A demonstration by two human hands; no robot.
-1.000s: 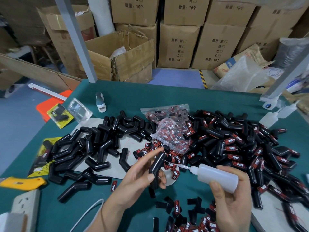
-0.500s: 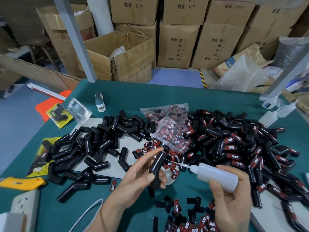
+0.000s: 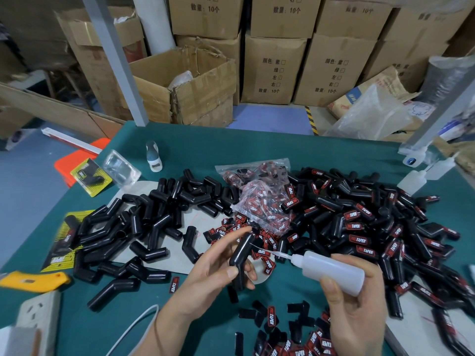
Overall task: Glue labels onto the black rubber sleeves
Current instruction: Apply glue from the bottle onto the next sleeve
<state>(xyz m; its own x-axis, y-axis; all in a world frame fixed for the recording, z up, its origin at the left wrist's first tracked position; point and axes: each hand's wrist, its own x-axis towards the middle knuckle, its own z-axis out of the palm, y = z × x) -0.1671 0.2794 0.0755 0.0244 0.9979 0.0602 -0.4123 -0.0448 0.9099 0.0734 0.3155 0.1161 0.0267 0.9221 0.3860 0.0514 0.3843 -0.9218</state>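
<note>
My left hand [image 3: 213, 271] holds a bent black rubber sleeve [image 3: 241, 255] upright above the green table [image 3: 200, 150]. My right hand [image 3: 357, 312] grips a translucent white glue bottle [image 3: 334, 271], and its thin nozzle tip touches the upper part of the held sleeve. A heap of unlabelled black sleeves [image 3: 144, 222] lies to the left. A larger heap of sleeves with red labels [image 3: 372, 227] lies to the right. Loose red-and-black labels [image 3: 288, 337] are scattered in front, and a clear bag of labels [image 3: 264, 201] sits in the middle.
A yellow utility knife [image 3: 33, 280] and a white power strip [image 3: 36, 314] lie at the near left. Packaged sleeves [image 3: 91, 176], a small bottle [image 3: 153, 156] and spare glue bottles [image 3: 413, 179] stand further back. Cardboard boxes [image 3: 272, 68] are stacked behind the table.
The nozzle tip has crept left along the held sleeve's upper part. Both hands otherwise stay in place.
</note>
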